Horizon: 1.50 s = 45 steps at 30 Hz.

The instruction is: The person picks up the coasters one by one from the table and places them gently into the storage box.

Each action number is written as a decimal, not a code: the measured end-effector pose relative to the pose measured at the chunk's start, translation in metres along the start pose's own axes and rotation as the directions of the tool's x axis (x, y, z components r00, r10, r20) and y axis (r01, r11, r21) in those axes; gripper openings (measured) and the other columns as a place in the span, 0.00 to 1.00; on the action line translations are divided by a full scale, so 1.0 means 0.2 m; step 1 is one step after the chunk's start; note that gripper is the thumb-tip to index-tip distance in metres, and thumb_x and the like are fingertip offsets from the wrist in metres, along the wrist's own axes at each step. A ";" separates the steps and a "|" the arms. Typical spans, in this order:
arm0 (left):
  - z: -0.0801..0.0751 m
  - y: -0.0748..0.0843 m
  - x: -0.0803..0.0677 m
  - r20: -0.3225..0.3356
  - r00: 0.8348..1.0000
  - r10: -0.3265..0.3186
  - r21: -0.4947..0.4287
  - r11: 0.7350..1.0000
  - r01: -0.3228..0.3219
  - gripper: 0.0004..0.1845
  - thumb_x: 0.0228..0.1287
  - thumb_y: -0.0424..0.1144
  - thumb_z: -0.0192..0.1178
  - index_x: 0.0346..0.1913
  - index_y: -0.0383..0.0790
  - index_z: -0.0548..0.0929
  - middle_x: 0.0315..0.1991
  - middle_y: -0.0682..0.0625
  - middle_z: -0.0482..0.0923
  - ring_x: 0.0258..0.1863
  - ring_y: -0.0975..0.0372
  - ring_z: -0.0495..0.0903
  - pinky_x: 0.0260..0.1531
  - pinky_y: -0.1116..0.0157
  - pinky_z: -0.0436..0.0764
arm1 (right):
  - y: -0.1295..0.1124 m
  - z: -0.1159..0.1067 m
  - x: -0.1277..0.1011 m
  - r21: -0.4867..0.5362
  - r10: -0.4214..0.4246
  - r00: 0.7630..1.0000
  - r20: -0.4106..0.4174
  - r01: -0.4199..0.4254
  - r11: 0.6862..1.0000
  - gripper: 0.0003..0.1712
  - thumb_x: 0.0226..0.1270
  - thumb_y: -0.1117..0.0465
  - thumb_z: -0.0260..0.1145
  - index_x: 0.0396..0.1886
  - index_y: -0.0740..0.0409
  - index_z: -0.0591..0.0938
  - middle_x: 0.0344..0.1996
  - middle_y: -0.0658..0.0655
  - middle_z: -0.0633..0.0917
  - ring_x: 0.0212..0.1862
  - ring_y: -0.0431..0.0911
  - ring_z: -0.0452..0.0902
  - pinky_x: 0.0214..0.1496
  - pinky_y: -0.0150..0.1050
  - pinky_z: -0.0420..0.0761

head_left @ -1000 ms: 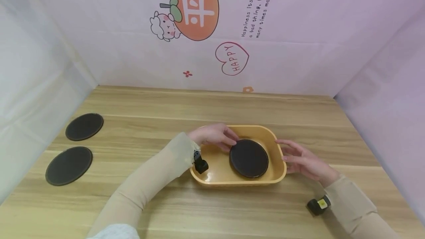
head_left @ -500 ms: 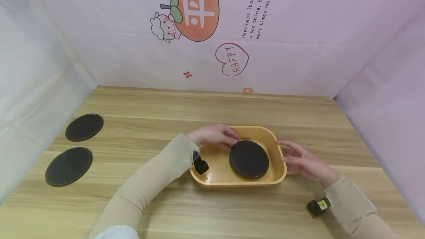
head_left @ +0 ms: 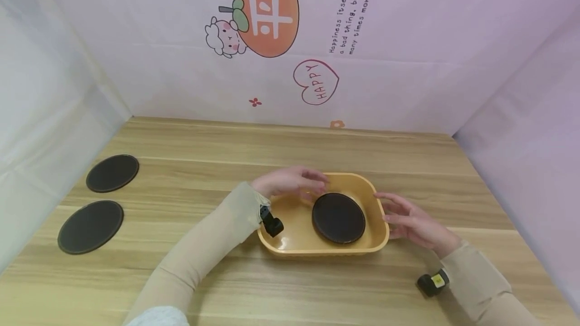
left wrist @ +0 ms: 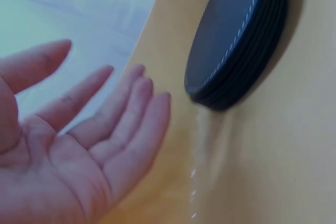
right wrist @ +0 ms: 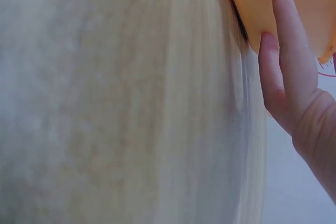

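A: Start nearest the person. What sits closest?

B: The yellow tray (head_left: 290, 245) on the wooden table (head_left: 317, 286); I'll place everything by that tray. At its right wall is the right hand (head_left: 414, 220), fingers straight and relaxed, holding nothing. In the right wrist view its fingertips (right wrist: 278, 3) lie against the tray's outer wall.

A: And inside the tray?

B: A stack of dark round coasters (head_left: 338, 217) lies flat on the tray floor, toward its right half. The left wrist view shows several discs with pale stitched edges piled together (left wrist: 236, 40).

A: The other hand?

B: The left hand (head_left: 290, 181) hovers over the tray's far left part, just beside the stack but apart from it. Palm open, fingers spread and loose, gripping nothing; the left wrist view shows the bare palm (left wrist: 68, 150) clear of the coasters.

A: Anything away from the tray?

B: Well off to its left lie two single dark discs: the nearer coaster (head_left: 90, 227), and the farther coaster (head_left: 112, 173) just behind it. Beyond the tray's far side stands a pink backdrop (head_left: 408, 64) with an orange cartoon fruit (head_left: 266, 11) and a "HAPPY" heart (head_left: 316, 82).
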State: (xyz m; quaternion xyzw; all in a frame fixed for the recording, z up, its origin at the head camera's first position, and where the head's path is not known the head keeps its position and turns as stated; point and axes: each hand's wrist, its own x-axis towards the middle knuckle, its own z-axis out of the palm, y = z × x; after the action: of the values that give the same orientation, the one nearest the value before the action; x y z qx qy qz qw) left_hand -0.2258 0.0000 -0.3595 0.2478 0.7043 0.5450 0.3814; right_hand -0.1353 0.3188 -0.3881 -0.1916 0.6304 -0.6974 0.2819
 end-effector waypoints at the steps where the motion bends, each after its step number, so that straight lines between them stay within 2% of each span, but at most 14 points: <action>1: 0.00 0.01 -0.01 0.007 1.000 0.011 -0.019 1.000 -0.011 0.24 0.70 0.35 0.53 0.65 0.30 0.67 0.64 0.37 0.69 0.61 0.49 0.72 0.53 0.59 0.79 | 0.00 0.00 0.00 -0.004 0.002 1.000 -0.002 -0.002 1.000 0.28 0.71 0.71 0.48 0.65 0.40 0.67 0.59 0.42 0.70 0.56 0.42 0.75 0.48 0.50 0.82; 6: -0.03 0.05 -0.04 -0.010 0.999 0.048 -0.063 0.997 -0.048 0.24 0.70 0.35 0.52 0.65 0.29 0.66 0.64 0.34 0.67 0.63 0.45 0.68 0.57 0.55 0.76 | 0.00 0.01 0.00 -0.015 0.008 1.000 -0.004 -0.008 1.000 0.28 0.71 0.71 0.48 0.64 0.39 0.67 0.58 0.43 0.69 0.56 0.42 0.75 0.48 0.50 0.82; 15: -0.09 0.15 -0.14 -0.118 0.987 0.111 -0.040 0.992 -0.116 0.21 0.70 0.35 0.53 0.63 0.31 0.70 0.62 0.33 0.69 0.62 0.45 0.70 0.56 0.59 0.77 | -0.01 0.00 0.01 0.010 -0.003 1.000 0.015 0.003 1.000 0.29 0.71 0.72 0.48 0.65 0.41 0.66 0.58 0.43 0.71 0.56 0.42 0.75 0.48 0.49 0.82; 22: -0.11 0.17 -0.24 -0.177 0.972 0.154 -0.061 0.984 -0.167 0.20 0.70 0.33 0.51 0.62 0.28 0.70 0.59 0.33 0.72 0.62 0.43 0.70 0.57 0.58 0.76 | -0.01 0.00 0.01 0.001 0.003 1.000 0.017 -0.003 1.000 0.28 0.72 0.72 0.48 0.66 0.42 0.65 0.59 0.43 0.70 0.57 0.42 0.75 0.49 0.49 0.82; 28: -0.15 0.14 -0.34 -0.253 0.958 0.133 -0.055 0.987 -0.151 0.20 0.70 0.32 0.51 0.62 0.28 0.69 0.59 0.33 0.71 0.62 0.43 0.69 0.57 0.58 0.76 | -0.01 0.00 0.02 0.001 0.005 1.000 0.017 -0.005 1.000 0.29 0.72 0.71 0.48 0.66 0.41 0.65 0.59 0.42 0.70 0.57 0.42 0.75 0.49 0.49 0.82; 35: -0.22 0.07 -0.49 -0.384 0.921 0.068 -0.049 0.994 -0.094 0.22 0.70 0.36 0.52 0.64 0.31 0.67 0.61 0.34 0.69 0.61 0.43 0.69 0.59 0.57 0.75 | 0.00 0.00 0.03 0.006 -0.004 0.999 0.033 0.004 1.000 0.29 0.72 0.72 0.47 0.65 0.40 0.66 0.59 0.43 0.71 0.57 0.42 0.75 0.49 0.49 0.82; 40: -0.26 0.00 -0.59 -0.412 0.911 0.029 -0.047 0.997 -0.053 0.25 0.70 0.37 0.54 0.66 0.36 0.64 0.62 0.32 0.67 0.62 0.43 0.68 0.60 0.56 0.74 | 0.00 0.00 0.01 -0.003 -0.006 1.000 0.025 0.006 1.000 0.29 0.72 0.72 0.47 0.65 0.40 0.66 0.59 0.43 0.71 0.57 0.42 0.75 0.49 0.49 0.82; 45: -0.31 -0.12 -0.68 -0.431 0.902 0.000 -0.016 1.000 -0.008 0.28 0.69 0.39 0.55 0.67 0.32 0.62 0.62 0.31 0.67 0.61 0.43 0.69 0.59 0.57 0.74 | 0.01 -0.01 0.00 -0.003 -0.012 1.000 0.024 0.012 1.000 0.29 0.72 0.73 0.47 0.66 0.41 0.65 0.59 0.43 0.71 0.57 0.42 0.75 0.50 0.48 0.82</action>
State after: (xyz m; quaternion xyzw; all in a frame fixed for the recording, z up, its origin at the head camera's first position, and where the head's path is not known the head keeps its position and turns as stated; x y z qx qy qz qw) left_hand -0.1941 -0.1462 -0.3402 0.1194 0.7657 0.5934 0.2174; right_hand -0.1367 0.3201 -0.3895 -0.2040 0.6270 -0.6957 0.2850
